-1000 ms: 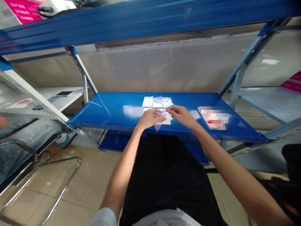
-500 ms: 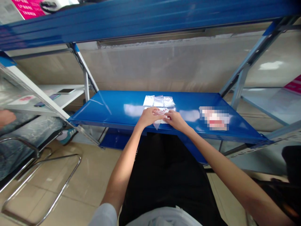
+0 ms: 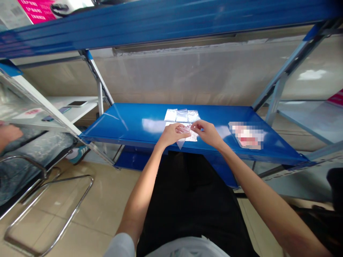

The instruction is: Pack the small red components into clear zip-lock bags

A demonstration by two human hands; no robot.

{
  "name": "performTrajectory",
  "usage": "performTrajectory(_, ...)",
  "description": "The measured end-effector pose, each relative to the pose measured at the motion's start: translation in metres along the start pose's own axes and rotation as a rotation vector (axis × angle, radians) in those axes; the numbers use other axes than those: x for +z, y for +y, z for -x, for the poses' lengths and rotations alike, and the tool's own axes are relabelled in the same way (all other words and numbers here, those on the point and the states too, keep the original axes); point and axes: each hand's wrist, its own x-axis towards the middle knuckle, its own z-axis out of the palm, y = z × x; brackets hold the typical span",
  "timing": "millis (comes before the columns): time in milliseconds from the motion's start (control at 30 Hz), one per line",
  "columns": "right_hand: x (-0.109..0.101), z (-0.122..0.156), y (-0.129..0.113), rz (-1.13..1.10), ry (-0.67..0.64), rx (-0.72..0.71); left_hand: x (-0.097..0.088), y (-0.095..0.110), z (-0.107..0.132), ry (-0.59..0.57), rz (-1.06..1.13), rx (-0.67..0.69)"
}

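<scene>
My left hand (image 3: 171, 135) pinches a small clear plastic bag (image 3: 181, 143) above the front part of the blue shelf (image 3: 128, 123). One pointed corner of the bag hangs down toward me. Just to the right, my right hand (image 3: 207, 131) is closed, thumb and fingertips together at the bag's right side; what they hold, if anything, is too small to make out. Beneath the hands lies a whitish packet (image 3: 193, 137), partly covered. Behind them three small clear bags, a left one (image 3: 170, 115), a middle one (image 3: 182, 115) and a right one (image 3: 193, 115), lie in a row.
A blurred-out reddish item (image 3: 246, 135) lies on the shelf's right side. Metal posts (image 3: 99, 78) and an upper blue beam (image 3: 171, 26) frame the space. At left are a white side shelf with phones (image 3: 77, 104), another person's hand (image 3: 12, 138) and a chair frame (image 3: 50, 214).
My right hand has moved a little right and up, away from my left hand, baring more of the packet beneath. My left hand stays on the bag. The view has shifted slightly.
</scene>
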Motion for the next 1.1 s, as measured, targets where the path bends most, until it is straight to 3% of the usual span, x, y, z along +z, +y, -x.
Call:
performTrajectory(267,-0.021,-0.011,-0.029,-0.139,-0.093,-0.029,0.003,0.007,0.000,-0.052,0.056,0.058)
performTrajectory(500,-0.035,0.022,-0.042,-0.288,-0.257,0.123,0.011,0.007,-0.001,-0.048,0.111,0.053)
performTrajectory(600,-0.030,0.036,-0.046,-0.383,-0.160,0.188,0.018,0.013,0.000,-0.055,0.192,0.037)
performTrajectory(833,-0.019,0.054,-0.054,-0.498,0.032,0.346,0.035,0.023,0.015,-0.043,0.463,-0.163)
performTrajectory(1100,-0.019,0.068,-0.060,-0.577,0.045,0.366,0.055,0.018,0.037,0.067,0.627,-0.222)
